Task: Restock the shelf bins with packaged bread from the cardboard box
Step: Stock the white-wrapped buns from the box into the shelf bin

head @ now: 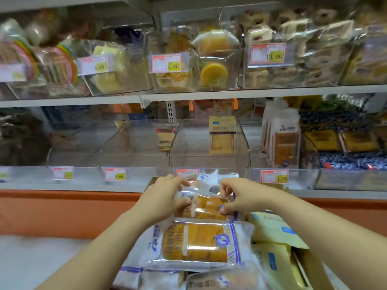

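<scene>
Both hands hold one bread pack (206,206) just above the open box (310,268), low in the middle of the view. The left hand (165,195) grips the pack's left end, fingers curled over the top edge and thumb on the near face. The right hand (240,197) pinches the right end between thumb and bent fingers. The hands cover both ends of the pack, so only its golden middle and a white label strip show.

A second pack (199,245) lies flat on the stock in the box, just nearer than the held one. Beneath it more packs are cut off by the bottom edge, their print blurred. Yellow packs (270,229) fill the box's right side. Most of the box is hidden under stock and arms.

Straight ahead, on the lower shelf, stands a clear bin (178,147) with one pack (222,132) upright at its back. The price tag (187,171) under it is partly covered by wrapping poking up from the box. The bins to the left look nearly bare, though glare makes their walls hard to trace. The upper shelf (188,95) holds full bins, smeared by motion blur, and the far-left tags cannot be read.
</scene>
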`<state>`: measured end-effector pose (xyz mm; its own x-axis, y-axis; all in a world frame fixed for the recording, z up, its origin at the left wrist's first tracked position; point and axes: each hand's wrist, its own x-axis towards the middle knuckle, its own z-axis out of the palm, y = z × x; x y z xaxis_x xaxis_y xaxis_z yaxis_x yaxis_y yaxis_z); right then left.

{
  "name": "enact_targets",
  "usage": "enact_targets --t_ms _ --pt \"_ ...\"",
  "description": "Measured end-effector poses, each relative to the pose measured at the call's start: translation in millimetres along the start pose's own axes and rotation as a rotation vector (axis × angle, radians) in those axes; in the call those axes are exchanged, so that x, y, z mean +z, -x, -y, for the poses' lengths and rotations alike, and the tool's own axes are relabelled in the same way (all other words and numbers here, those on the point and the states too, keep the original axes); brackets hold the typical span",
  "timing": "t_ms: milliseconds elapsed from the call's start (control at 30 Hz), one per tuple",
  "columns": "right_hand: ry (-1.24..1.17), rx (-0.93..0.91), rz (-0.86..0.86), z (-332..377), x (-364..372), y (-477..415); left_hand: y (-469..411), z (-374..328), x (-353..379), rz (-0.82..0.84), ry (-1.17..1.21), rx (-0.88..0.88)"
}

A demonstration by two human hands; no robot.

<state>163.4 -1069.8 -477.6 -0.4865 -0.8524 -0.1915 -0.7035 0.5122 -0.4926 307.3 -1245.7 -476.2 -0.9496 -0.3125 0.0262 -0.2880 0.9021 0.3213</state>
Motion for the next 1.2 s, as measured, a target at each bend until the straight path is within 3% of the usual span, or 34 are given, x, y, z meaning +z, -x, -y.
enact_targets --t_ms 200,333,467,700,767,867,933,1100,1200 --pt "0.011 -0.005 0.044 8 -12 2 4 -3 -7 -0.191 0.245 0.094" --pt "-0.031 -0.102 -0.069 14 -21 6 5 -17 -22 -0.270 0.161 0.303" --pt "-0.083 -0.169 -0.188 19 -30 11 -2 -26 -35 -0.454 0.039 0.475" --pt "-0.162 -0.032 -0.563 4 -36 34 12 -30 -33 -0.620 0.308 0.227" --pt "-0.310 -0.016 -0.637 1 -38 42 15 -35 -29 -0.545 0.432 0.118" --pt "-0.560 -0.063 -0.647 6 -41 57 17 -55 -23 -0.193 0.680 -0.025" --pt "-0.637 -0.100 -0.639 8 -39 66 16 -75 -15 -0.047 0.804 -0.019" --pt "-0.670 -0.175 -0.665 1 -39 82 1 -119 -5 -0.081 1.038 0.068" --pt "-0.644 -0.172 -0.702 -11 -49 90 -18 -136 -1 -0.148 1.041 0.101"
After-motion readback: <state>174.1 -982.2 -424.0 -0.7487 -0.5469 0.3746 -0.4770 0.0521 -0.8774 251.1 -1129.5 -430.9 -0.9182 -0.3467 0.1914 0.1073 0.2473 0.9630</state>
